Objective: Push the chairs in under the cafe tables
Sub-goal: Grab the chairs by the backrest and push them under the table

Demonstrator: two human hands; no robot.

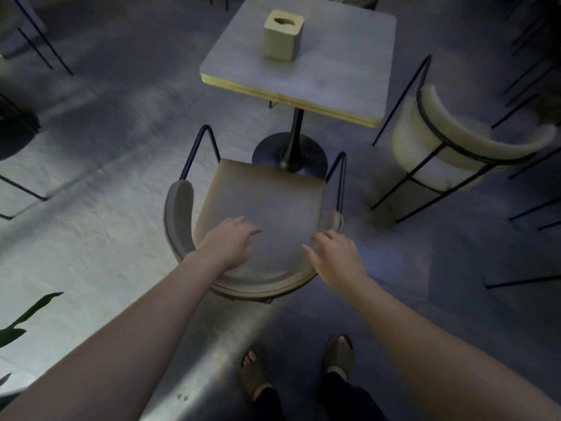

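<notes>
A beige padded chair [267, 196] with a curved backrest and thin black metal legs stands in front of me, its seat facing a small square grey cafe table [343, 86] on a black pedestal foot. The seat's front edge sits just short of the table's near edge. My left hand [230, 241] hovers over the left side of the curved backrest, fingers spread, holding nothing. Over the right side of the backrest is my right hand [337, 253], also with fingers apart. Whether either palm touches the backrest I cannot tell.
A beige tissue box [282, 34] stands on the table. A second cream chair [449, 147] stands to the table's right, turned outward. Black chair legs line the right and left edges. A plant leaf [30, 314] shows at lower left. My sandalled feet [340, 357] are behind the chair.
</notes>
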